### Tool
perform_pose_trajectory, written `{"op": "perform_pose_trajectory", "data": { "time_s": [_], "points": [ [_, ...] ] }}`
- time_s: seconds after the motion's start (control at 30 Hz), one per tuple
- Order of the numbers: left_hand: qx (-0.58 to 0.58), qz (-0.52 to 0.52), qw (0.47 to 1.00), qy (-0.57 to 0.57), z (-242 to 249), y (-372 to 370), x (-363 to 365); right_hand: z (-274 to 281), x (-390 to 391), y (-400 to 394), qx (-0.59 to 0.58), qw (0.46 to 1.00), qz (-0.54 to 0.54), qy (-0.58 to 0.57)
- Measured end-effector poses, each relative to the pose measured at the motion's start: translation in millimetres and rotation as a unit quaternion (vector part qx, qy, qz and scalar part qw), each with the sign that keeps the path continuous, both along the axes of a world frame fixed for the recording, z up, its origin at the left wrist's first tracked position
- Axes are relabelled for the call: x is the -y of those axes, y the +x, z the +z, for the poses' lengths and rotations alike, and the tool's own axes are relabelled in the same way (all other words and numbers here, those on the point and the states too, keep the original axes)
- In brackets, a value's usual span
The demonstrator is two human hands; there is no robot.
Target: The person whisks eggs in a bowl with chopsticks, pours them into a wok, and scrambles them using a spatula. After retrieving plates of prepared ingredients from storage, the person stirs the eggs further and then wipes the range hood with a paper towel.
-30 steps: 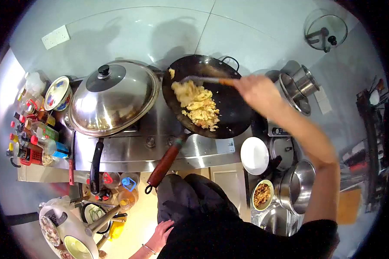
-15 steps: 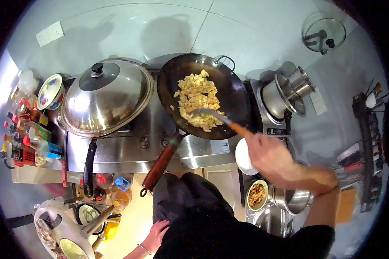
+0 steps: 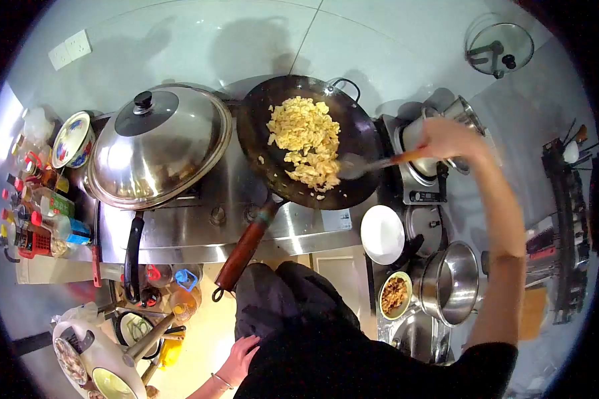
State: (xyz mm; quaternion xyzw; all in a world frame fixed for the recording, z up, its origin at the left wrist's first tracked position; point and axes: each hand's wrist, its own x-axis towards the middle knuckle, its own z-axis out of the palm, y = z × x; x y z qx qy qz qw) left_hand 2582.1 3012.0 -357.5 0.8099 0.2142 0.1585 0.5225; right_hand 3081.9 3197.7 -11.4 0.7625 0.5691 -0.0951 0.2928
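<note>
A dark wok (image 3: 359, 133) with a red-brown wooden handle (image 3: 243, 253) sits on the stove, holding yellow scrambled egg (image 3: 304, 126) in a loose heap. My right hand (image 3: 451, 138) is closed around the orange-brown handle of a spatula (image 3: 356, 167). Its metal blade, slightly blurred, lies against the right side of the egg inside the wok. Down by my thigh, my left hand (image 3: 241, 359) rests against the dark clothing with fingers stretched out and nothing in them.
A large pan under a domed lid (image 3: 173, 143) stands left of the wok. Bottles (image 3: 53, 199) crowd the far left. On the right are a white bowl (image 3: 383, 234), a small bowl of brown food (image 3: 395, 297) and a steel pot (image 3: 456, 286).
My right hand has swung right and away from me, drawing the spatula from the egg's near left side to its right edge. The egg is rearranged; my left hand stays put.
</note>
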Motion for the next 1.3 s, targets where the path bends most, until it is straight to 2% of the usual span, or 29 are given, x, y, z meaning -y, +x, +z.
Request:
{"op": "perform_pose_trajectory", "data": {
  "time_s": [0.03, 0.07, 0.13, 0.17, 0.23, 0.27, 0.33, 0.37, 0.4, 0.43, 0.47, 0.53, 0.63, 0.67, 0.77, 0.83, 0.87, 0.97, 1.03, 1.1, 1.13, 1.17, 1.23, 1.3],
  "points": [
    [0.004, -0.003, 1.0, 0.007, -2.4, 1.4, -1.3, -14.3, -7.9, 0.5, -0.056, 0.998, -0.024, 0.005],
    [0.003, 0.0, 1.0, 0.009, -3.8, 2.9, -1.7, -18.2, -10.3, 1.7, -0.057, 0.998, -0.02, 0.007],
    [0.014, -0.017, 0.999, 0.033, -4.2, 4.1, -3.2, -24.7, -15.7, -3.1, -0.124, 0.984, 0.031, 0.127],
    [0.013, -0.013, 0.999, 0.034, -3.3, 3.1, -1.4, -11.0, -11.0, -1.4, -0.086, 0.982, 0.067, 0.153],
    [-0.017, 0.021, 1.0, 0.007, 2.4, 2.5, 6.1, 22.2, -5.9, -4.8, 0.005, 0.998, 0.015, 0.055],
    [-0.016, 0.024, 1.0, 0.006, 6.4, 3.2, 8.0, 22.1, -9.8, -5.8, 0.005, 0.998, 0.019, 0.054],
    [-0.031, 0.056, 0.998, 0.001, 14.7, 2.0, 12.2, 19.2, -13.6, -8.4, 0.098, 0.994, -0.037, 0.03],
    [-0.032, 0.056, 0.998, 0.0, 13.0, 1.2, 14.0, -1.3, -19.7, 9.3, 0.097, 0.994, -0.037, 0.029],
    [-0.02, 0.051, 0.998, 0.007, 8.4, 0.1, 14.1, -37.9, -31.8, 41.2, 0.038, 0.995, -0.007, 0.092],
    [-0.008, 0.048, 0.999, 0.016, 5.7, 0.1, 12.6, -49.4, -40.5, 38.8, -0.021, 0.987, 0.024, 0.157],
    [-0.01, 0.051, 0.998, 0.018, 3.7, -0.2, 12.2, -54.3, -42.2, 38.6, -0.023, 0.987, 0.027, 0.159],
    [0.002, 0.036, 0.999, 0.029, 2.0, -0.8, 11.6, -65.5, -38.7, 21.1, -0.056, 0.956, 0.098, 0.27],
    [-0.011, 0.034, 0.999, 0.026, 3.6, -1.1, 10.2, -50.6, -8.6, -32.4, 0.091, 0.914, 0.3, 0.26],
    [-0.011, 0.033, 0.999, 0.026, 3.8, -0.7, 9.8, -44.8, 6.8, -54.1, 0.14, 0.903, 0.312, 0.262],
    [-0.004, 0.033, 0.999, 0.028, 5.7, 2.3, 8.4, -16.7, 49.3, -103.3, 0.119, 0.92, 0.277, 0.251],
    [-0.017, 0.032, 0.999, 0.031, 8.9, 4.1, 5.2, -28.9, 55.5, -102.8, 0.026, 0.943, 0.229, 0.241],
    [-0.017, 0.029, 0.999, 0.03, 8.5, 4.6, 3.7, -41.7, 52.5, -92.9, 0.026, 0.944, 0.226, 0.241],
    [-0.002, 0.007, 0.999, 0.04, 4.9, 3.2, -1.2, -87.7, 25.6, -22.1, -0.159, 0.968, 0.033, 0.192],
    [0.007, 0.009, 1.0, 0.028, 2.0, 2.5, -0.5, -68.3, 30.1, -21.3, -0.183, 0.964, -0.149, 0.119],
    [0.002, 0.03, 0.999, 0.017, 6.0, 0.1, 3.1, -61.5, 50.3, -17.5, -0.184, 0.971, -0.12, 0.091],
    [-0.008, 0.046, 0.999, 0.003, 8.0, 1.0, 5.7, -41.4, 47.4, -50.1, -0.183, 0.955, -0.228, 0.049],
    [-0.007, 0.043, 0.999, -0.002, 8.9, 1.3, 5.7, -74.7, 57.8, -21.4, -0.209, 0.971, -0.043, 0.112],
    [0.01, 0.026, 0.999, 0.038, 8.8, -0.2, -1.2, -86.9, 42.5, -31.4, -0.214, 0.961, -0.137, 0.106],
    [0.023, 0.008, 0.998, 0.054, -0.9, -2.0, -4.5, -110.4, 27.1, -16.9, -0.181, 0.962, -0.169, 0.118]
  ]
}}
